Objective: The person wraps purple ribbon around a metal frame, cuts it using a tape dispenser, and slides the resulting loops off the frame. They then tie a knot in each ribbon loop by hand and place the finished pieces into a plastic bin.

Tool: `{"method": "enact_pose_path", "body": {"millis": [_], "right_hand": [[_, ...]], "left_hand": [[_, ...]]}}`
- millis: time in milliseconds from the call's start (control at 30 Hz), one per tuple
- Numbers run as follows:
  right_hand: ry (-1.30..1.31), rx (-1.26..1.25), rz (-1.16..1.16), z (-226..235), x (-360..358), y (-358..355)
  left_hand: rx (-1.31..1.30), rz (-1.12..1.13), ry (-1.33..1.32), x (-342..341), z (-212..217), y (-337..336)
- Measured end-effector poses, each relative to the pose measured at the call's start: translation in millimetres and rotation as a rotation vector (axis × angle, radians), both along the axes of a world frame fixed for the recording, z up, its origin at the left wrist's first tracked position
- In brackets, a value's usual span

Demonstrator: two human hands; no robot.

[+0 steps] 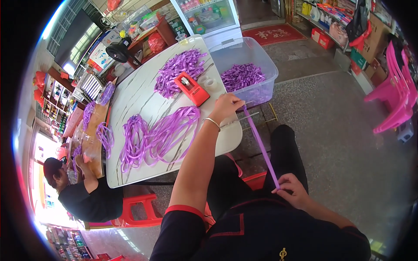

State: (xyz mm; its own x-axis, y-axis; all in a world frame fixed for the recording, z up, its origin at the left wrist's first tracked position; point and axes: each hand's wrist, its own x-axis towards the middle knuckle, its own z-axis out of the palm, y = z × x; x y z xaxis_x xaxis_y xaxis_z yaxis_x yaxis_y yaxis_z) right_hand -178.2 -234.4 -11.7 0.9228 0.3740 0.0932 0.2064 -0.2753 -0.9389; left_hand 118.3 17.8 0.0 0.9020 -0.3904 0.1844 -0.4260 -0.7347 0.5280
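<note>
Left hand (227, 105) near marbled table (135, 96), indoors

I wear a dark short-sleeved shirt (278, 228), its left cuff (185, 209) banded red, with angular red stitching (242, 224) and a small gold emblem (283, 253). My trousers (288, 153) are black, and a thin pale bangle (213, 123) circles the wrist (216, 117) of my left hand (228, 105).

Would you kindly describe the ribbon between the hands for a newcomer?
Find the white marble-patterned table. By its right edge, a purple ribbon slants from the left hand to the right hand. Unlike the table's looped bundles, it is pulled straight.
</note>
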Motion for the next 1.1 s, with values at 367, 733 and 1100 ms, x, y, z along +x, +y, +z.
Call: {"method": "enact_pose_path", "body": {"millis": [367, 733, 1100], "right_hand": [[0.225, 0.097, 0.071, -6, -6, 0], [-0.096, 0.021, 0.241, 104, 47, -6], [-0.489, 0.21, 0.204, 175, 288, 65]], "left_hand": [[-0.008, 0.005, 0.0, -2, 2, -4], [0.042, 0.025, -0.106, -4, -2, -1], [-0.03, 0.089, 0.099, -13, 13, -7]]}}
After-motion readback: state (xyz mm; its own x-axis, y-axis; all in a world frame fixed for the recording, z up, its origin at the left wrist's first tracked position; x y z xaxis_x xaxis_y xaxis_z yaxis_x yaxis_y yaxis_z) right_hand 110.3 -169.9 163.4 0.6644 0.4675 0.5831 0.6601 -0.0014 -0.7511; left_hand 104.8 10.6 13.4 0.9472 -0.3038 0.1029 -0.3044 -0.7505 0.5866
